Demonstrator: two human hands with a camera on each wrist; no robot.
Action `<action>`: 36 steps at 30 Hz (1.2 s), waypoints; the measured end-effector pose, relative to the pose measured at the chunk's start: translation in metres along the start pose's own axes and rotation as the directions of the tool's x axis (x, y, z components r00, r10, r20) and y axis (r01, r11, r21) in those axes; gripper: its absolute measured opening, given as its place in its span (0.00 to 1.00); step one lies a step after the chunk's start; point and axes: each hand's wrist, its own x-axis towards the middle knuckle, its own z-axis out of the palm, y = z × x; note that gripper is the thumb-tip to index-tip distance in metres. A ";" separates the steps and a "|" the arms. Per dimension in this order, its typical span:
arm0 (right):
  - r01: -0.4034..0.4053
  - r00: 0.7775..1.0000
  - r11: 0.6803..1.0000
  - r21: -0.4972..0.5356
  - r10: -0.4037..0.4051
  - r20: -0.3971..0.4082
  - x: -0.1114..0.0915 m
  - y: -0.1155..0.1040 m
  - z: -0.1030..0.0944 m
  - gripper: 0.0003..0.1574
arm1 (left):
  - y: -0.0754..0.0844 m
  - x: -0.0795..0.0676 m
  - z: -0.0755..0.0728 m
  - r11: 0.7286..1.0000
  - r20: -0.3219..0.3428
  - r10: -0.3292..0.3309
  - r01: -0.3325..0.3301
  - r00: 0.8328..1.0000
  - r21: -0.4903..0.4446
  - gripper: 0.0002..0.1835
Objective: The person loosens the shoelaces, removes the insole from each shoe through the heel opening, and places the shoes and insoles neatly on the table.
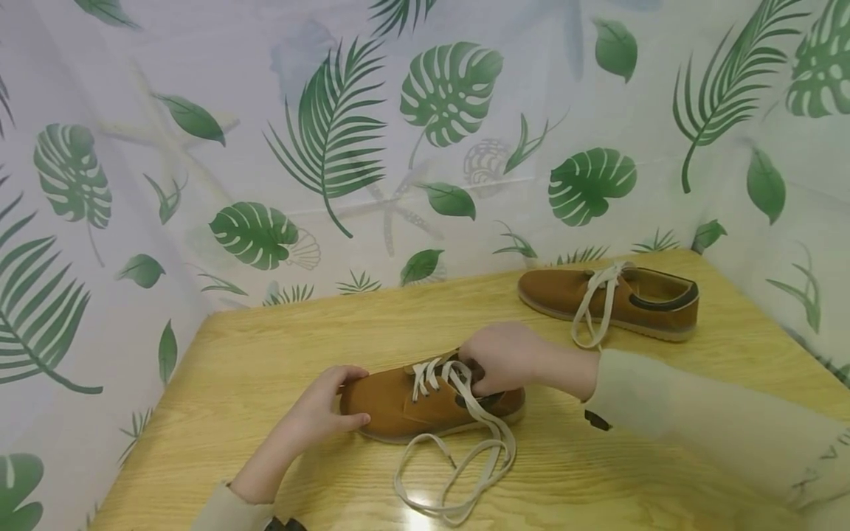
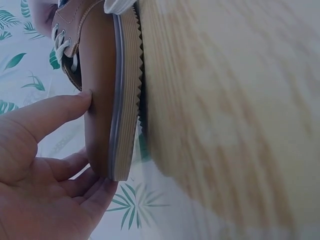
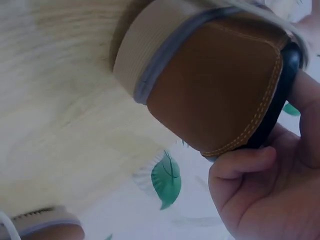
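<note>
A brown lace-up shoe (image 1: 388, 402) with a dark collar lies sideways on the table, toe pointing left. Thumb and fingers of my left hand (image 1: 319, 414) hold its toe from both sides; the left wrist view shows the thumb on the upper (image 2: 100, 60) and fingers around the toe end. My right hand (image 1: 508, 358) grips the collar at the shoe's opening, its fingers curled over the dark padded rim (image 3: 275, 107) in the right wrist view. The loose cream shoelace (image 1: 508, 442) trails over the near side onto the table in loops. Part of the opening is hidden behind my right hand.
A matching brown shoe (image 1: 558, 291) stands at the back right, its cream lace tied and drooping over the side. The wooden table (image 1: 299, 332) meets a leaf-patterned cloth (image 1: 372, 251) at the back and both sides.
</note>
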 end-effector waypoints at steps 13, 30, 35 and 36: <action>0.024 0.999 0.892 0.452 -0.032 0.010 0.006 0.024 0.006 0.04 | 0.001 -0.001 0.001 1.000 -0.003 -0.013 0.012 1.000 -0.011 0.33; -0.087 0.996 0.694 0.715 0.064 0.058 0.005 0.028 0.003 0.07 | -0.001 0.000 0.001 1.000 -0.008 0.003 -0.003 1.000 -0.008 0.33; -0.123 0.991 0.644 0.755 0.116 0.062 0.004 0.027 0.006 0.07 | -0.002 0.000 0.001 1.000 -0.009 -0.004 0.004 1.000 -0.007 0.33; -0.126 0.990 0.637 0.761 0.124 0.061 0.004 0.027 0.006 0.07 | -0.002 0.000 0.001 1.000 -0.009 -0.003 0.003 1.000 -0.008 0.33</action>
